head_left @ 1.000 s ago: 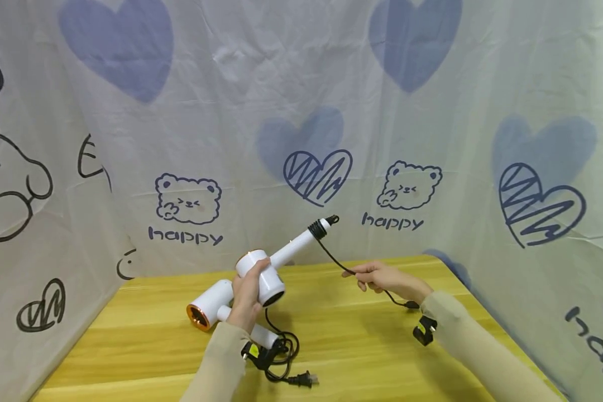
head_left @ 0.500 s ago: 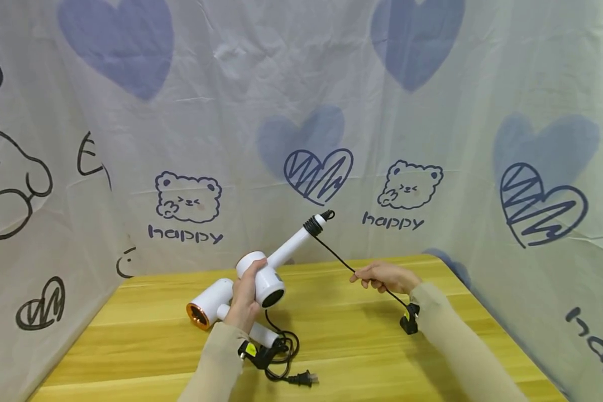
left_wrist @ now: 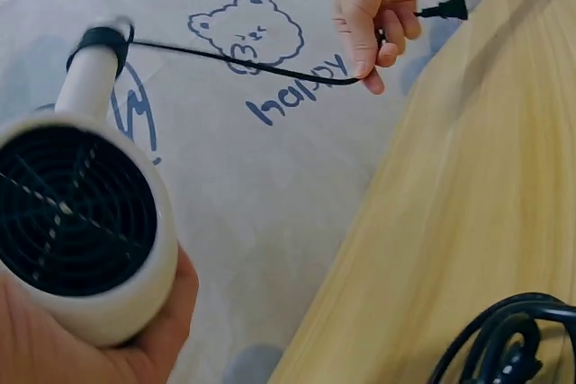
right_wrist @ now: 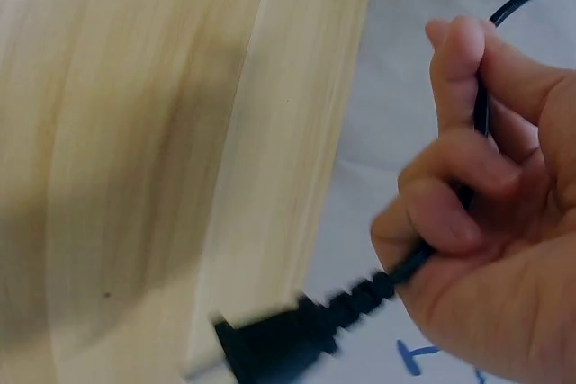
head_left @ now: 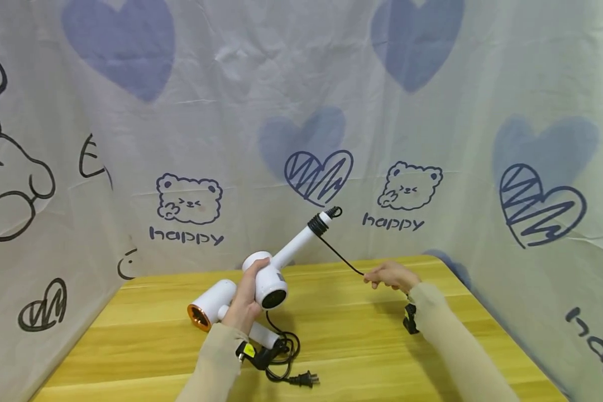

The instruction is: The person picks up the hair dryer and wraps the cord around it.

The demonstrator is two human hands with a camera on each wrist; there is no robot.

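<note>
My left hand (head_left: pixel 246 296) grips a white hair dryer (head_left: pixel 271 286) by its barrel, held above the table with the handle slanting up to the right. Black cord (head_left: pixel 318 224) is coiled round the handle's end, below a small hanging loop. From that coil a single length of cord (left_wrist: pixel 225 58) runs taut to my right hand (head_left: pixel 393 274), which pinches it between thumb and forefinger. In the right wrist view the other fingers curl over the cord, and its black plug (right_wrist: pixel 274 343) hangs out below the palm. The dryer's dark round grille (left_wrist: pixel 72 209) faces the left wrist camera.
A second white hair dryer (head_left: pixel 216 301) with a copper-coloured rim lies on the wooden table (head_left: pixel 341 335), partly behind my left wrist. Its looped black cord (head_left: pixel 293 349) and plug (head_left: pixel 304 379) lie near the front. A printed curtain (head_left: pixel 251 111) encloses the table's back and sides.
My right hand has moved slightly right along or with the cord, and the stretch between it and the handle has straightened. The held dryer has shifted slightly to the right.
</note>
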